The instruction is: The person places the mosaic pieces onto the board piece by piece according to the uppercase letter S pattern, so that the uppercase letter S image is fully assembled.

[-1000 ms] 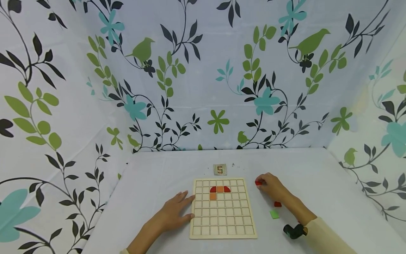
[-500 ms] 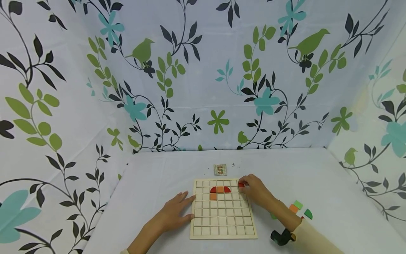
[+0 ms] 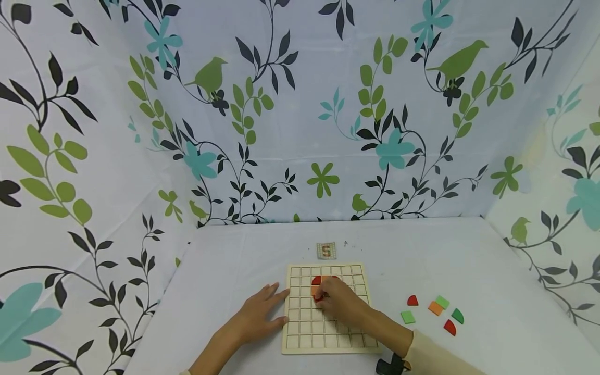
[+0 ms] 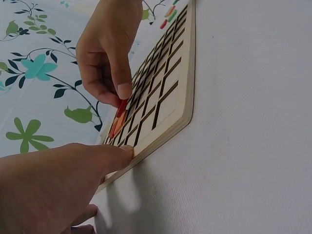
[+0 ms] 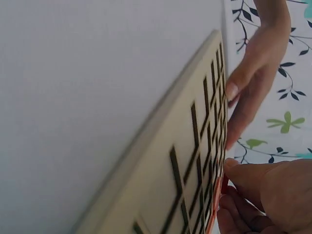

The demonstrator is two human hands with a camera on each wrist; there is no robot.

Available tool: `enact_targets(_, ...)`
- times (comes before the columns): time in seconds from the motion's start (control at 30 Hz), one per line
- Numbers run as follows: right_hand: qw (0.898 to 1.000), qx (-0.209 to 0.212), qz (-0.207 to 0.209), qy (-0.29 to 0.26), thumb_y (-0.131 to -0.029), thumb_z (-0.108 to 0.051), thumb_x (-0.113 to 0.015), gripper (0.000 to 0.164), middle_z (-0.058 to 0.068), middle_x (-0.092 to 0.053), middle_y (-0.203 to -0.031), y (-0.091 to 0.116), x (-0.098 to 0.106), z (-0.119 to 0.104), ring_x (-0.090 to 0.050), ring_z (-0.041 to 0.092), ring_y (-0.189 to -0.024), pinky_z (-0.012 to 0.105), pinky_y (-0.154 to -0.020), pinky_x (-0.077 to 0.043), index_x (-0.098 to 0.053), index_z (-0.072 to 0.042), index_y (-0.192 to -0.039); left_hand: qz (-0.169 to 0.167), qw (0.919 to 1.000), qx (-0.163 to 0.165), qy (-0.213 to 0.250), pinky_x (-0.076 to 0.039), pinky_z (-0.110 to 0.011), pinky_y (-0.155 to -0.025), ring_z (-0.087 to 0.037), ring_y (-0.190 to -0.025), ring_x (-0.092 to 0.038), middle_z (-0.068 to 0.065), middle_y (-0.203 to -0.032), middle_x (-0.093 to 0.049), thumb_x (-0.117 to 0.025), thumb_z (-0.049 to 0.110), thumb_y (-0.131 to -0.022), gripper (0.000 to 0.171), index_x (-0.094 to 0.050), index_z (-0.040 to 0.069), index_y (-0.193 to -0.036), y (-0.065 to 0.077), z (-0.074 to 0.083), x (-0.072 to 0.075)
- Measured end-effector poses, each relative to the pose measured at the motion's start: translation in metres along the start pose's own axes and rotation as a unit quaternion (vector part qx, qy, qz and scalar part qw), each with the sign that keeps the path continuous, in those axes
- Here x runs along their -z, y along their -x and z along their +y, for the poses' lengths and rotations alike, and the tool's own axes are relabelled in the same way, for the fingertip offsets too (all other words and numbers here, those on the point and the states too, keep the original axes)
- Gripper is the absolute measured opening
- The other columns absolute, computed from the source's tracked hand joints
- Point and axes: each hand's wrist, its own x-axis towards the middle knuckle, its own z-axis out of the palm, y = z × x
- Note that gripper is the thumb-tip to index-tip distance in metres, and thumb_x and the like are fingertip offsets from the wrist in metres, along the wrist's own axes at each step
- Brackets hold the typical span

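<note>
A pale wooden grid board [image 3: 300,341] lies on the white table. My left hand [image 3: 257,315] rests along its left edge, fingers spread, with the thumb on the rim in the left wrist view. Over the upper left cells, my right hand [image 3: 344,304] pinches a red tile [image 4: 121,108] between thumb and fingers, right at the grid. Just above it sit an orange tile [image 3: 314,290] and a red quarter-round tile [image 3: 316,280] in their cells. The rest of that top row is partly hidden by the right hand.
Right of the board lie several loose tiles, among them a red one [image 3: 412,300], a light green square [image 3: 408,317], an orange square [image 3: 435,308] and a dark green quarter-round [image 3: 458,315]. A small patterned card [image 3: 326,251] lies behind the board. Leaf-printed cloth [image 3: 323,130] hangs behind.
My right hand has carried the red tile leftward from beside the board to the upper left cells, uncovering the loose tiles at right. The left hand has stayed put.
</note>
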Motion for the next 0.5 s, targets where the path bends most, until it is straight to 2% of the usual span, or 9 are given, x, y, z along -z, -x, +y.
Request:
enact_targets(0.2, 0.999, 0.022, -0.009, 0.037, -0.096, -0.010, -0.078, 0.008, -0.001, -0.062, -0.099, 0.0019, -0.0084, 0.0012, -0.055, 0.007, -0.091, 0.023, -0.079, -0.055, -0.072, -0.006, -0.099, 0.004, 1.0000, -0.005, 0.000, -0.033, -0.071, -0.119, -0.047, -0.155, -0.033, -0.019, -0.168, -0.038, -0.067, 0.055, -0.100, 0.071, -0.048, 0.023, -0.160, 0.0001, -0.0007, -0.0010)
enact_targets(0.5, 0.997, 0.032, -0.003, 0.066, -0.098, -0.012, -0.076, 0.006, -0.001, -0.063, -0.102, 0.0043, -0.0082, 0.0015, -0.056, 0.008, -0.094, 0.025, -0.083, -0.056, -0.073, -0.008, -0.102, 0.003, 1.0000, -0.006, 0.003, -0.033, -0.071, -0.119, -0.046, -0.156, -0.032, -0.018, -0.169, -0.037, -0.066, 0.057, -0.100, 0.071, -0.047, 0.024, -0.161, 0.0007, -0.0027, -0.0012)
